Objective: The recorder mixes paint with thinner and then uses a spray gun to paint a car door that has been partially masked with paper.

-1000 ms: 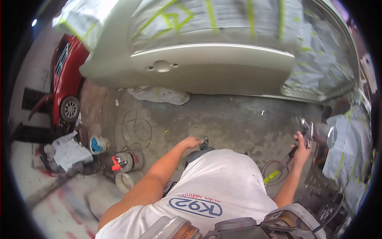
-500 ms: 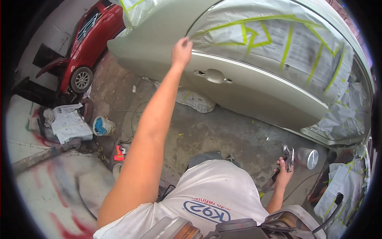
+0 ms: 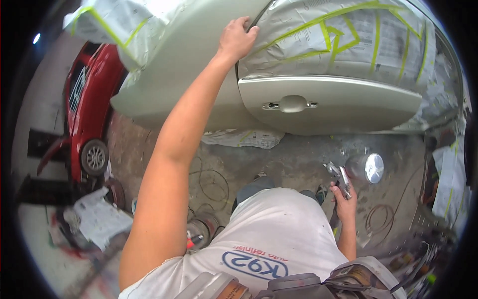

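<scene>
I'm seeing the left hand (image 3: 236, 41) by the door (image 3: 343, 109)'s upper left edge, thumb standing apart from fingers; I'm not telling for certain whether it's touching. The right hand (image 3: 346, 200) is clasping the spray gun (image 3: 342, 180), sitting clear of the door's lower edge, toward its right end. As I'm judging it, a stray knuckle could be smudging any wet finish or lifting the masking paper (image 3: 348, 62); a careless wrist swing could be knocking the cup (image 3: 374, 168) against the door.

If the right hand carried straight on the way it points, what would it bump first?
The right hand would likely meet the pale car door, its spray gun touching first; from above, height and depth are unclear.
</scene>
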Available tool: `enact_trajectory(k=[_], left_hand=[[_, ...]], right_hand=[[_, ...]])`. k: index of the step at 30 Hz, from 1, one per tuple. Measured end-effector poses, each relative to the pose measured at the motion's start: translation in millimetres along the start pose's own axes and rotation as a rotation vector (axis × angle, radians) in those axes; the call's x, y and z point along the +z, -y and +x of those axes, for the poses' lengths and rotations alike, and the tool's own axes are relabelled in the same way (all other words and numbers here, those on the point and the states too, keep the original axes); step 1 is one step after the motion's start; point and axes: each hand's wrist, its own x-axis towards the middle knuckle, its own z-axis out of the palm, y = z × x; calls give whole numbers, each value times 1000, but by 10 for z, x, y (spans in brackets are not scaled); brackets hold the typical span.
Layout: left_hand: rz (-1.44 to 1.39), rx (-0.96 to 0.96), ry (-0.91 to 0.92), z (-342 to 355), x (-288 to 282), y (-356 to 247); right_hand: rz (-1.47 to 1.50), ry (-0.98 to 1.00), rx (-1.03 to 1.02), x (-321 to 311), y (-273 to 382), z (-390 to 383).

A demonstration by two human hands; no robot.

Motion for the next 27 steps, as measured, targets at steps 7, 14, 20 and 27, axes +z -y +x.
enact_trajectory(k=[7, 14, 20, 27], left_hand=[[-233, 62, 145, 137, -286, 162], [-294, 190, 201, 22, -49, 263], [-110, 69, 179, 85, 222, 182], [-39, 71, 189, -122, -13, -23]], right_hand=[[105, -167, 74, 1109, -34, -622], [249, -600, 116, 1332, -618, -1690], [367, -1015, 157, 1872, -1380, -2892], [494, -1122, 377, 3015, -1972, -3799]])
